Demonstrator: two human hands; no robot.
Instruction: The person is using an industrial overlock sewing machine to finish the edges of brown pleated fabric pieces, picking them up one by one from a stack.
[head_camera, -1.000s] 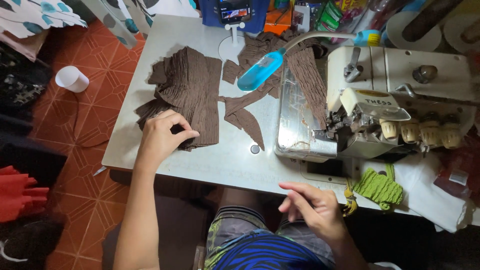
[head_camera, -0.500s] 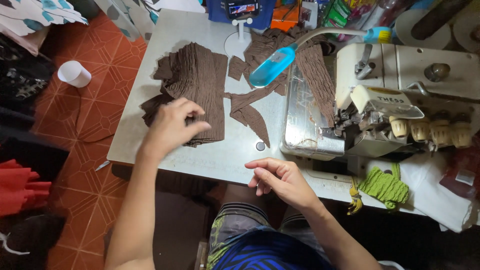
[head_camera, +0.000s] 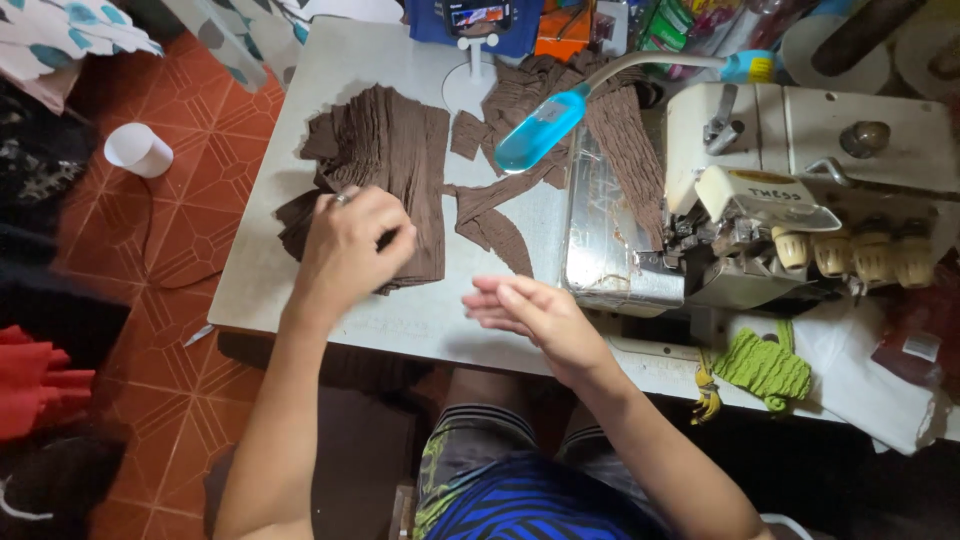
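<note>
From the head camera, the left hand (head_camera: 350, 245) rested on the stack of brown fabric pieces (head_camera: 385, 180) on the grey counter (head_camera: 290, 290), its grip curled with fingertips pinching the top layer near the stack's front edge. The right hand (head_camera: 535, 315) hovered over the counter's near edge, grip loose, fingers apart, holding nothing. One stack lay there, with a few loose brown scraps (head_camera: 495, 215) beside it, one sewing machine (head_camera: 760, 200), one blue lamp (head_camera: 540, 128), and one white cup (head_camera: 138, 150) on the floor.

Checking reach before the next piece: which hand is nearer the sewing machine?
Right. The right hand hovers open just left of the sewing machine, while the left hand rests farther away on the brown fabric stack.
</note>
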